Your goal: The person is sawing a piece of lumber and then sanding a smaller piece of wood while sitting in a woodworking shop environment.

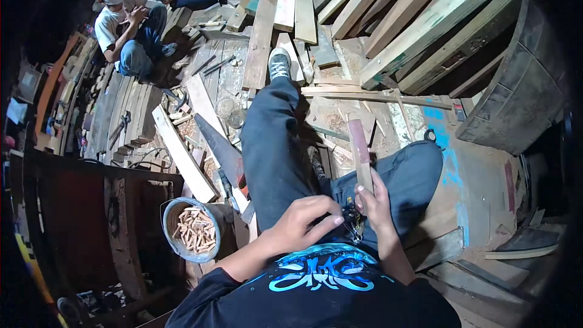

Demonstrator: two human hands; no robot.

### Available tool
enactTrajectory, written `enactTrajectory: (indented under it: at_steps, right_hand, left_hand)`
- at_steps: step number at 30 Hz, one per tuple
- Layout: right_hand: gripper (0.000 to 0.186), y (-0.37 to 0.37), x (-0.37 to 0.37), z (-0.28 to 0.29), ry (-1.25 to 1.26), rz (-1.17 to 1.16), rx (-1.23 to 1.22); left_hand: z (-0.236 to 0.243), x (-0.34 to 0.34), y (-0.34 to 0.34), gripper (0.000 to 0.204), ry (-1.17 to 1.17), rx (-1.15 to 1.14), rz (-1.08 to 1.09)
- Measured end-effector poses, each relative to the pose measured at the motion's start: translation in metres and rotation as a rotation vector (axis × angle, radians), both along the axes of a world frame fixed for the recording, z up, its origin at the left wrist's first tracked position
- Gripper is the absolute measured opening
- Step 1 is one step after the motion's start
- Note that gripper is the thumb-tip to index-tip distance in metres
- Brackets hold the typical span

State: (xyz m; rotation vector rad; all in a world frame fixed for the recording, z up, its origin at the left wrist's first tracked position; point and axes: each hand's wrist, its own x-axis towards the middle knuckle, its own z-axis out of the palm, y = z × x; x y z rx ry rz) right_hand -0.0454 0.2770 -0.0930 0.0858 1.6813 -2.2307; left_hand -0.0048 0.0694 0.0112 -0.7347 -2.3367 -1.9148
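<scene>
My right hand is closed around the lower end of a flat wooden strip, which stands tilted up over my bent right leg. One part of the strip is maroon, the rest bare wood. Close beside it, over my lap, my left hand is curled, thumb pointing towards the right hand. Whatever its fingers may hold is too small to make out. Between both hands lies a cluster of small dark and yellowish bits on my trousers, its kind unclear.
A bucket of short wooden pegs stands left of me. Near it lie a handsaw, a slim dark-handled tool and a pale plank. Thick beams lean at upper right beside a curved panel. A person crouches at upper left.
</scene>
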Motion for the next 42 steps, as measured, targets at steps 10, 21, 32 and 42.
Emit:
enactTrajectory:
  at_steps: [10,21,32,42]
  right_hand:
    - [0.057,0.042,-0.034,0.024,-0.008,-0.105,0.06]
    - [0.058,0.059,-0.167,0.091,0.324,-0.042,0.0]
    - [0.057,0.032,-0.247,0.035,0.308,0.017,-0.235]
    - [0.039,0.033,-0.251,0.026,0.325,-0.006,-0.302]
  left_hand:
    - [0.032,-0.071,0.008,0.01,0.071,0.045,0.299]
    - [0.103,-0.253,0.031,0.016,0.283,-0.255,0.111]
    - [0.049,-0.327,0.049,0.022,-0.073,-0.074,0.128]
    - [0.027,-0.332,0.041,0.016,-0.09,-0.129,0.291]
